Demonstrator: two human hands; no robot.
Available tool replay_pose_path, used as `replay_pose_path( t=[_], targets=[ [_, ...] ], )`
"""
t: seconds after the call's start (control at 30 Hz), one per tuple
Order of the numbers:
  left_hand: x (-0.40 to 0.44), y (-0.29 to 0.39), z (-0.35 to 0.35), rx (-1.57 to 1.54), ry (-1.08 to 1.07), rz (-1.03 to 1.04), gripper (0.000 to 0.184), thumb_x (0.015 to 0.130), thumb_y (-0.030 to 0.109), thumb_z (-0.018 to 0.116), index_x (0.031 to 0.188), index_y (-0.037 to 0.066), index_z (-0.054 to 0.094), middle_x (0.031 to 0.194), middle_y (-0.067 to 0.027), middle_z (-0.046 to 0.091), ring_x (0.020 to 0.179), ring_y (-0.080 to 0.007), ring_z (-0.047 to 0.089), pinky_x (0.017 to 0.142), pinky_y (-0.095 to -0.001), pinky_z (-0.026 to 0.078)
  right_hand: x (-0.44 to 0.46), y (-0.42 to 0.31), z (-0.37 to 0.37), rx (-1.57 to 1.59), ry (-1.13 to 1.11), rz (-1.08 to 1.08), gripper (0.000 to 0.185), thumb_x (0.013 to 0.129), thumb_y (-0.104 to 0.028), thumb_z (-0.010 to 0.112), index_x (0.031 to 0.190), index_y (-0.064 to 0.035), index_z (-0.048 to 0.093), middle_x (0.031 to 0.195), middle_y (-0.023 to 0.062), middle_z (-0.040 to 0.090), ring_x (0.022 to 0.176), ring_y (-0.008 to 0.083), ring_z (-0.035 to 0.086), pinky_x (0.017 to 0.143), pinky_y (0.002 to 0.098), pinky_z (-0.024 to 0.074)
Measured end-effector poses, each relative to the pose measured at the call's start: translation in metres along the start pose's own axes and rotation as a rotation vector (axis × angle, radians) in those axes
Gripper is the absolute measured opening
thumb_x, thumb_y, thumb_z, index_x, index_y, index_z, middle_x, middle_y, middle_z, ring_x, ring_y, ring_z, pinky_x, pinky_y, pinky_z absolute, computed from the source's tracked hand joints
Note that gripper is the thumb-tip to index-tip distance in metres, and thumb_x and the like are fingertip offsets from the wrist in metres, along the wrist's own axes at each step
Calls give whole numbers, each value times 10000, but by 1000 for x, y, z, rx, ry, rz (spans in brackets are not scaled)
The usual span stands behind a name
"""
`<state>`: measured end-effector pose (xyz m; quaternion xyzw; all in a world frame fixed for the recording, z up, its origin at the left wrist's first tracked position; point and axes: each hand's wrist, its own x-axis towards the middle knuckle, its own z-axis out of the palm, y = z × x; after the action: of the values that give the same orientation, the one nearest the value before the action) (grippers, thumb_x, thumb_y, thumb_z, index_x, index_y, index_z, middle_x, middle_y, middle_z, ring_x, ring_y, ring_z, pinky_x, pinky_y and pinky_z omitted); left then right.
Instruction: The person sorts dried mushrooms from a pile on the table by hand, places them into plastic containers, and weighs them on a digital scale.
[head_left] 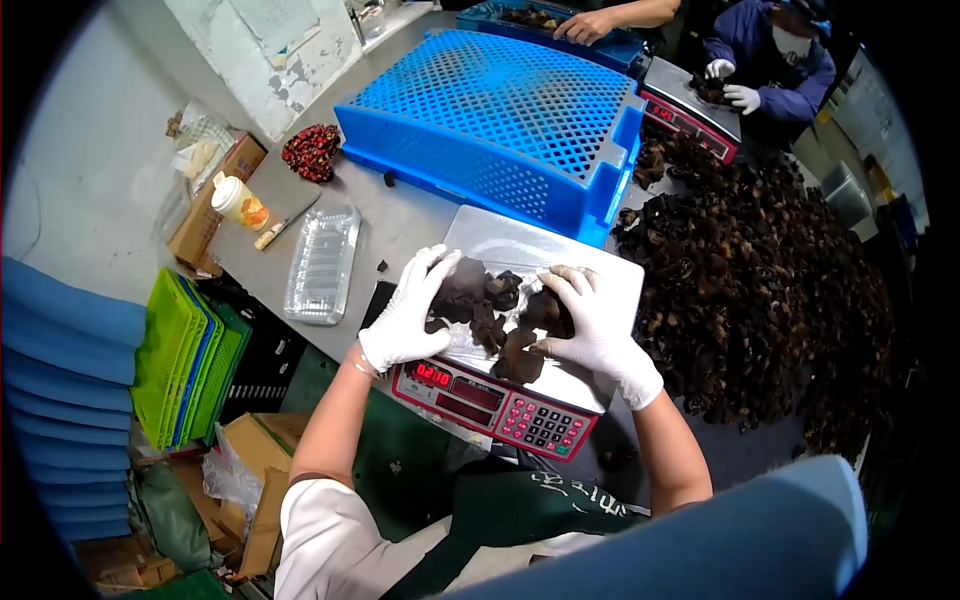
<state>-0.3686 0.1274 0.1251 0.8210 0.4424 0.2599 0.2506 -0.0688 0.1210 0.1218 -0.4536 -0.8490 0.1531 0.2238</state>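
Both of my hands wear white gloves and rest over a silver weighing scale [620,280] with a red front and a lit red display. Dark wood ear mushrooms [488,325] lie between them in a clear plastic tray on the scale plate. My left hand [412,310] is at the left side of the mushrooms, its fingers spread along the tray edge. On the right, my right hand [590,325] has its thumb and fingers apart, touching mushroom pieces. An empty clear plastic tray [323,265] lies on the metal table left of the scale.
An upturned blue crate [490,100] stands behind the scale. A large mushroom heap [750,290] lies to the right. Farther left are a paper cup [240,202], a knife [287,222] and a red-and-black bundle [312,153]. A gloved co-worker [775,60] is beyond another scale [690,110].
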Motion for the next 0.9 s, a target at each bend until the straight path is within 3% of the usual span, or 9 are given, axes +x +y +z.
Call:
replay_pose_path(
  t=[0.17,0.2,0.3,0.37,0.5,0.57,0.63,0.8,0.9],
  targets=[
    [1,7,-13,183,-55,-24,1037,640,329,806,1524,94,317,1561,-222,246,1469,-440,167,1192,-518,179,-6,0,-8,-14,18,113,937,634,-368,818,1449,-136,419,1409,152,460,1302,414,390,1121,503,285],
    [4,19,-12,307,-57,-13,1092,623,466,839,1518,89,341,1571,-227,240,1478,-450,139,1187,-535,173,-6,-3,-15,9,11,115,882,674,-372,805,1436,-120,440,1400,163,467,1304,406,392,1113,496,301],
    [13,50,10,271,47,300,890,625,561,812,1323,74,554,1345,-185,465,1279,-409,418,1100,-525,290,-9,7,-6,78,64,75,783,719,-365,788,1392,-98,488,1382,172,479,1298,397,402,1100,486,325],
    [11,66,27,356,9,399,683,675,519,786,1202,111,634,1120,-88,555,1074,-308,504,942,-471,380,-12,6,0,57,132,45,584,798,-321,744,1293,-70,564,1330,174,520,1258,388,449,1074,481,358],
    [4,55,56,358,19,487,305,763,190,742,1058,125,697,1034,-51,618,892,-242,592,793,-371,465,-40,9,-1,349,297,177,421,819,-120,712,1212,-25,596,1279,180,554,1208,351,517,1030,422,417],
    [-1,51,59,283,40,446,241,786,135,684,1026,112,702,1063,-61,632,928,-234,606,814,-360,479,-67,15,-8,365,354,236,389,813,-65,693,1190,-20,606,1278,176,556,1192,336,536,1009,410,443],
    [1,53,57,71,132,418,295,715,37,726,1004,88,713,1048,-81,655,930,-274,642,798,-380,511,-96,13,-19,322,423,297,341,794,5,664,1132,-2,621,1189,169,606,1126,315,586,986,382,463],
    [19,48,36,237,191,448,325,716,50,731,1038,81,696,1098,-94,638,965,-298,616,847,-416,491,-195,14,-5,224,378,475,311,762,27,675,1068,-5,631,1074,150,649,1013,323,617,928,388,487],
    [23,39,31,248,-6,467,376,714,166,736,1077,96,671,1228,-93,609,1131,-329,544,966,-464,430,-234,-9,11,-102,91,431,489,748,-234,763,1201,-107,628,1267,142,567,1199,353,489,1028,478,374]
  ],
)
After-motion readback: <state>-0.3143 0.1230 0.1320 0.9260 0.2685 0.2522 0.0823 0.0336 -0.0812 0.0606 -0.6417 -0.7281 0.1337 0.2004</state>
